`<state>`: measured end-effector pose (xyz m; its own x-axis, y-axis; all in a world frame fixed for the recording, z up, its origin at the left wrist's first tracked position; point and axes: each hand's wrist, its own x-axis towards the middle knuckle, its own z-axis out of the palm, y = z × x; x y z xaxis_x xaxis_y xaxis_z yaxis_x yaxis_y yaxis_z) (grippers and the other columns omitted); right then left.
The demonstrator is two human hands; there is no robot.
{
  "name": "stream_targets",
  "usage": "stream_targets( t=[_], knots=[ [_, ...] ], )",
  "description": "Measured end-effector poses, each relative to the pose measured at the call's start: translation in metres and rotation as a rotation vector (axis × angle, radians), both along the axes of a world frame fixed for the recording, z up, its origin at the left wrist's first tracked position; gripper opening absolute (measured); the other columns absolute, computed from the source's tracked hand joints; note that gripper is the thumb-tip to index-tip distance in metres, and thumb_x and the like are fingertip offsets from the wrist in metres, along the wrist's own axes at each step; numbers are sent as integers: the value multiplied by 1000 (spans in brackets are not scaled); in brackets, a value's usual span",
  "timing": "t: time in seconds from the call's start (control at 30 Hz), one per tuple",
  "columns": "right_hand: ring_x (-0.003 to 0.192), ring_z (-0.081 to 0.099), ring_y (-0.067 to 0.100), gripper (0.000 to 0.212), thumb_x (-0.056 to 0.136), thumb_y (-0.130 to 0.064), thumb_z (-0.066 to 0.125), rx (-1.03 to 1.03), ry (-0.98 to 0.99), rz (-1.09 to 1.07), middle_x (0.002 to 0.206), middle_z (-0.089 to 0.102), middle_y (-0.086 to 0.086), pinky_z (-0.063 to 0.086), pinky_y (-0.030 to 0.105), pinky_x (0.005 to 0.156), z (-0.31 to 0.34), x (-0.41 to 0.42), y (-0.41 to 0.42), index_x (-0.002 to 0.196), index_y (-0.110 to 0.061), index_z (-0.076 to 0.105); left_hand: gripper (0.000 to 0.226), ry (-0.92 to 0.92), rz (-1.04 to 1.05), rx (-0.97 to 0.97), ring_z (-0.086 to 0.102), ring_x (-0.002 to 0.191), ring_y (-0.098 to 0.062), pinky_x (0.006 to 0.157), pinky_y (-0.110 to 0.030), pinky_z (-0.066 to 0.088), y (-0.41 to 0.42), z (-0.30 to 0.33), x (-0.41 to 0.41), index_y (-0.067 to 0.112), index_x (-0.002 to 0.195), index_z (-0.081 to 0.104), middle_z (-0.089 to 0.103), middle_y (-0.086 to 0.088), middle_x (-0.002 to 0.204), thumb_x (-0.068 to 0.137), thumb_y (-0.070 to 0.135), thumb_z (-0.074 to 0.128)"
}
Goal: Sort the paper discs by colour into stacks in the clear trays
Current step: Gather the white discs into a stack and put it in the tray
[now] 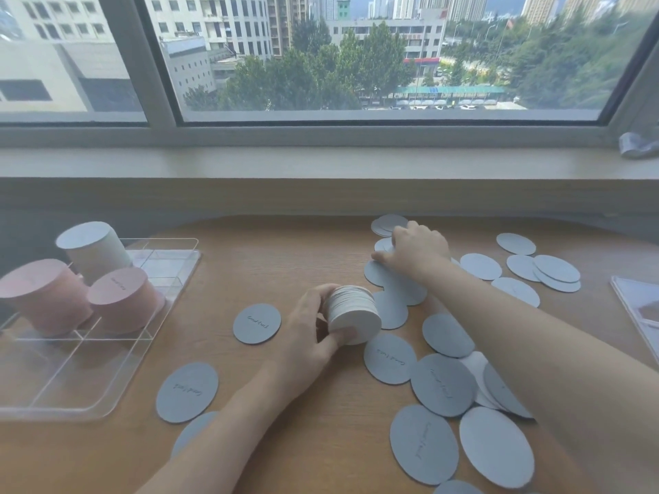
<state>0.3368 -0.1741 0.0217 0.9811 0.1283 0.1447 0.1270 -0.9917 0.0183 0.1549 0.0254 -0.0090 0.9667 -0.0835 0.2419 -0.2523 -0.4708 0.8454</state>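
Observation:
My left hand grips a thick stack of discs held on its side above the wooden table. My right hand reaches to the far side and rests its fingers on loose blue-grey discs there; whether it pinches one is hidden. Several more blue-grey discs lie scattered across the right half of the table, and a few lie left of centre. A clear divided tray at the left holds two pink stacks and one pale stack.
A second clear tray pokes in at the right edge. A window sill runs along the back behind the table, with a crumpled grey object at its right end. The tray's near compartments hold nothing.

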Motion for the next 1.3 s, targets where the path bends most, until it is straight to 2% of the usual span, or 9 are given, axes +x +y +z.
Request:
stream_targets(
  t=[0.13, 0.27, 0.37, 0.5, 0.7, 0.83, 0.97, 1.13, 1.3],
  knots=[
    [108, 55, 27, 56, 86, -68, 53, -34, 57, -9, 115, 56, 6, 43, 36, 80, 7, 7, 11, 111, -19, 60, 53, -13, 2, -2, 61, 106, -9, 89, -33, 53, 1, 0, 1, 31, 133, 49, 57, 19, 124, 88, 22, 75],
    [81, 56, 29, 25, 91, -41, 54, -73, 71, 39, 83, 52, 1, 42, 33, 69, 15, 5, 19, 84, -17, 56, 53, -9, 2, -11, 60, 107, -8, 90, -33, 53, 2, 0, 0, 33, 132, 48, 57, 18, 124, 88, 22, 75],
    [75, 54, 30, 26, 91, -21, 47, -142, 66, 94, 73, 46, 3, 41, 30, 65, 20, -1, 21, 66, -16, 41, 53, -13, 6, -12, 60, 107, -7, 90, -33, 53, 2, 1, 0, 37, 130, 48, 57, 20, 122, 87, 22, 76],
    [69, 51, 31, 23, 91, -12, 47, -103, -24, 133, 77, 58, 7, 40, 32, 62, 27, -8, 16, 68, -14, 42, 55, -10, 16, -10, 60, 108, -6, 92, -32, 53, 2, 2, 0, 48, 124, 45, 57, 22, 122, 87, 22, 76],
    [80, 61, 28, 20, 96, -18, 48, 514, -297, 180, 87, 70, 1, 39, 33, 65, 28, -35, 3, 103, -15, 67, 54, 1, 18, -19, 61, 103, -3, 90, -27, 53, 3, 2, 0, 47, 122, 47, 57, 22, 121, 86, 21, 77],
    [74, 62, 0, 19, 95, -14, 55, 975, -142, 312, 84, 70, -14, 48, 20, 70, 28, -77, 5, 97, -23, 72, 56, -5, 37, -25, 57, 106, 2, 90, -21, 52, 2, 3, 0, 50, 119, 46, 56, 19, 121, 85, 18, 78],
    [70, 64, 8, 25, 97, -8, 56, 1077, 93, 441, 81, 73, -3, 54, 27, 68, 19, -105, 6, 105, -25, 73, 64, 6, 90, -66, 59, 109, -2, 91, -29, 54, 5, 0, 3, 37, 135, 46, 57, 14, 124, 84, 17, 79],
    [106, 61, -4, 27, 103, -22, 50, 985, 280, 511, 117, 69, -13, 47, 21, 94, 8, -119, 15, 126, -23, 66, 83, 26, 85, 30, 52, 124, -8, 104, -33, 48, 4, -1, 2, 29, 157, 26, 48, 14, 139, 90, 25, 74],
    [139, 22, -4, 75, 95, -58, 38, 654, 312, 565, 154, 26, -15, 18, 20, 113, -6, -133, 25, 158, -28, 11, 79, 49, 15, 179, 13, 149, -3, 123, -25, 15, 3, 4, 2, 20, 160, 8, 20, 9, 163, 100, 38, 56]
  ],
)
